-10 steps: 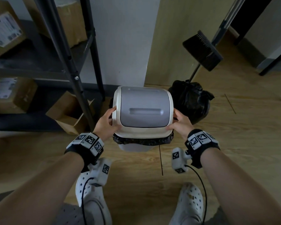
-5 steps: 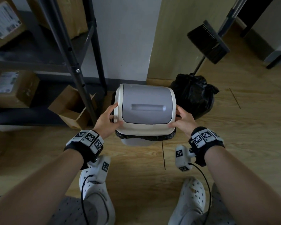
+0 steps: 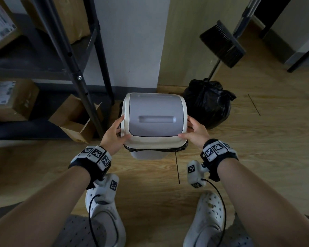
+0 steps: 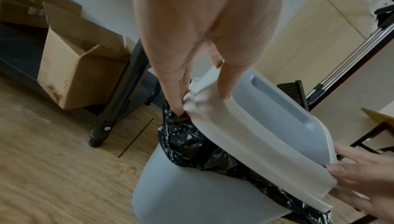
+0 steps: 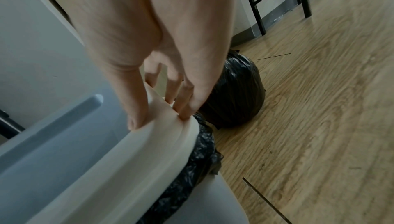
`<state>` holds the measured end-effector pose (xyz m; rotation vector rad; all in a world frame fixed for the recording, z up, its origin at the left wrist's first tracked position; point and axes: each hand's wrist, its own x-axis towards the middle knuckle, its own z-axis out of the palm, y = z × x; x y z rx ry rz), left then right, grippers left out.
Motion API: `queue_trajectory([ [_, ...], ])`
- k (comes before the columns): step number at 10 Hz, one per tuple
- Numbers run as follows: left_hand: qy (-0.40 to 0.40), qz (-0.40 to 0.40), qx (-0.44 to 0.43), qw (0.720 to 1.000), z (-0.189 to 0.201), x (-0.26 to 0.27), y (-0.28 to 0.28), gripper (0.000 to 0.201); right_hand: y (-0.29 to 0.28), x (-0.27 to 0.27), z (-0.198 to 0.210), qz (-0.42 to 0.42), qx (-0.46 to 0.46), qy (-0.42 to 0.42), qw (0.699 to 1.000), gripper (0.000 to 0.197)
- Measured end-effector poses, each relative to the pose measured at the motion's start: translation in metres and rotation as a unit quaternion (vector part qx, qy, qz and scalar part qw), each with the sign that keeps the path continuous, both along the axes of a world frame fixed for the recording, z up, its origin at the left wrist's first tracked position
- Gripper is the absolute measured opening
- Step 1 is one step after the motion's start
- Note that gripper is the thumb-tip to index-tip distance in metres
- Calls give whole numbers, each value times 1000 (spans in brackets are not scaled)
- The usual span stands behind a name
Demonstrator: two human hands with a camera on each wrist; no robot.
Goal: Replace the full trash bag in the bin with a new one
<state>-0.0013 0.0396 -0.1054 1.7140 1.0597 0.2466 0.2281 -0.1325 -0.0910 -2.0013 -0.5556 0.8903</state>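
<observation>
A white lid with a grey flap (image 3: 155,118) sits over the mouth of the pale bin (image 3: 146,155). A black liner (image 3: 182,148) is folded over the bin's rim and shows under the lid. My left hand (image 3: 122,129) grips the lid's left front corner, thumb on top, fingers under the edge against the liner (image 4: 192,143). My right hand (image 3: 185,127) grips the right front corner the same way, as the right wrist view shows at the lid (image 5: 95,151). A tied, full black bag (image 3: 209,104) lies on the floor just right of the bin.
A black metal rack leg (image 3: 82,97) and an open cardboard box (image 3: 75,122) stand close on the bin's left. A broom (image 3: 221,45) leans behind the full bag. Dark furniture legs (image 3: 301,57) are at far right. My feet in white clogs (image 3: 103,216) stand before the bin.
Both thumbs have slid from the lid's sides onto its front top rim. The lid stays over the bin, and the head view has tilted slightly.
</observation>
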Motion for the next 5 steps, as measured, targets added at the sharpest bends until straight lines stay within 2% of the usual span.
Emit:
queue_trajectory([
  [2,67,-20,51,996,9,-4,-14,71,-8,-15,8,13,-29,-27,999,75],
  [3,121,-48,76,989,23,-7,-28,64,-16,-29,12,16,-55,-30,998,62],
  [4,148,-90,137,975,47,-7,-40,55,-19,-41,28,21,-70,-54,996,62],
  [5,160,-126,156,966,67,-5,-49,48,-22,-55,45,53,-106,-104,988,47],
])
